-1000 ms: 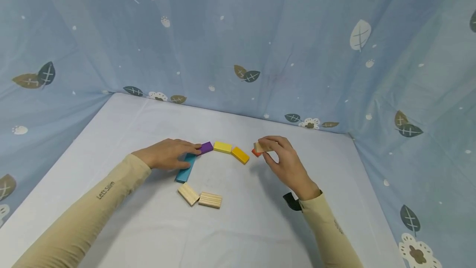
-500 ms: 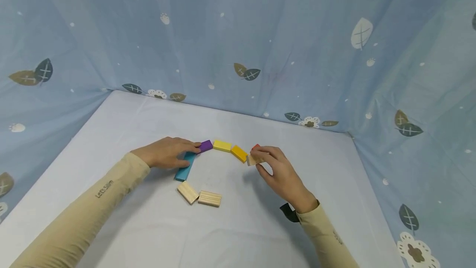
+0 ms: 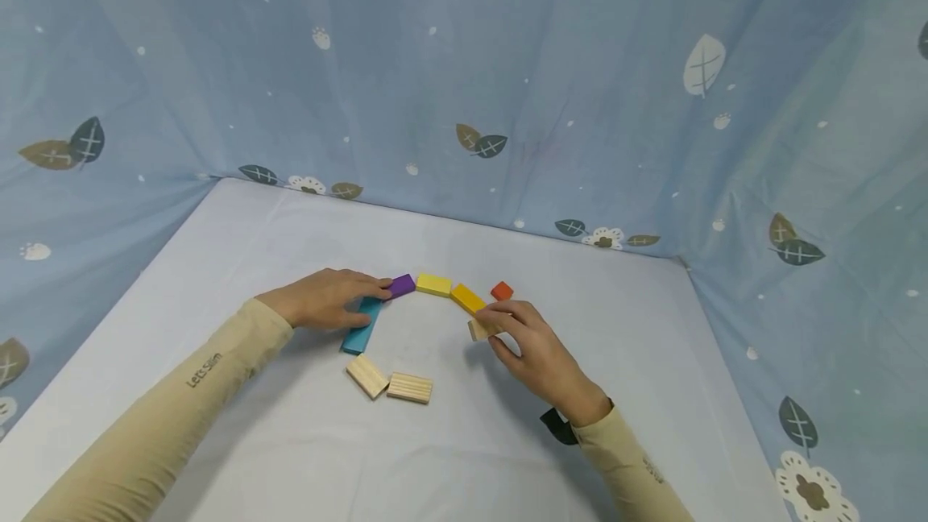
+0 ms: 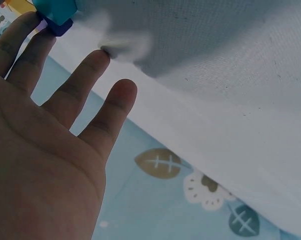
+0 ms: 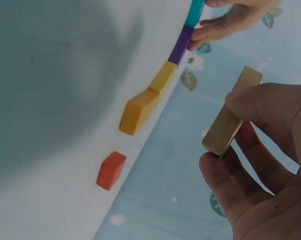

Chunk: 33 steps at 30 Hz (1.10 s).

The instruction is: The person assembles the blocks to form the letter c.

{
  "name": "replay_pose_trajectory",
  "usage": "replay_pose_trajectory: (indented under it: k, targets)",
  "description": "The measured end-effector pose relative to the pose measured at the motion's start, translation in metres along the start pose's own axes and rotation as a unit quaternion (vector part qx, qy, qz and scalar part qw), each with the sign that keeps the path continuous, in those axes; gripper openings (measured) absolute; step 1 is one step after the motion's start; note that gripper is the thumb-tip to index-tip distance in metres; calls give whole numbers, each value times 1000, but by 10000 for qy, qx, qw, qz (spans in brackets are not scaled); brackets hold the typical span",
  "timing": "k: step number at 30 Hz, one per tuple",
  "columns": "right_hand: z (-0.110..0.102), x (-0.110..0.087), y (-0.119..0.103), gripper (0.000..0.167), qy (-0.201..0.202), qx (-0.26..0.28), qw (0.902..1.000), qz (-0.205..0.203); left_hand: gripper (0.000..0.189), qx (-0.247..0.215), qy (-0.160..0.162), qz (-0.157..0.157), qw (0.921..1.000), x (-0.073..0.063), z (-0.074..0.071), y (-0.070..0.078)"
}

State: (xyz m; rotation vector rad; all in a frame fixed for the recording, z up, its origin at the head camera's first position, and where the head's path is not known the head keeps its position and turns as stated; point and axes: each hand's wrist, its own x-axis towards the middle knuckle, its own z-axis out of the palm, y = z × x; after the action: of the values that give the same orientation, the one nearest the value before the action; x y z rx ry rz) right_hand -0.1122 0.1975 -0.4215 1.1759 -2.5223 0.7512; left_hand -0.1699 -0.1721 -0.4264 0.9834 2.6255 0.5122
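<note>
My right hand point(image 3: 540, 353) pinches a plain wooden block point(image 5: 233, 112) between thumb and fingers, above the table near the orange block point(image 3: 468, 298). In the head view my left hand point(image 3: 326, 299) rests at the joint of the blue block point(image 3: 360, 335) and the purple block point(image 3: 401, 287), its fingers extended and touching them. Right of the purple block lies a yellow block point(image 3: 434, 285), followed by the orange one, in a curved row. A red block point(image 3: 502, 291) lies apart, beyond my right fingers.
Two plain wooden blocks, the left one point(image 3: 367, 377) and the right one point(image 3: 410, 387), lie below the blue block. A white cloth point(image 3: 290, 441) covers the table, and a patterned blue curtain point(image 3: 406, 63) rises behind it.
My right hand has moved left and toward me with the wooden block, from over the red block to beside the orange one, uncovering the red block. The left hand stays in place.
</note>
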Motion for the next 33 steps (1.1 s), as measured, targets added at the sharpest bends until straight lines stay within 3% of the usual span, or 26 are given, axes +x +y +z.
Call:
replay_pose_trajectory:
  k: [6,18,25,33]
  targets:
    - [6,-5,-3,47,-130,-46,9997,-183,51,-3,-20,-38,10000,1,-1,0]
    - [24,-10,-14,44,-853,5,9940,-689,51,22,1,-66,10000,-1,-2,3]
    - [34,-9,-24,35,-1446,-40,9877,-601,51,17,-10,-92,10000,-1,-2,3]
    - [37,-10,-25,35,-1574,-116,9872,-232,51,12,-16,-105,9999,-1,-1,1]
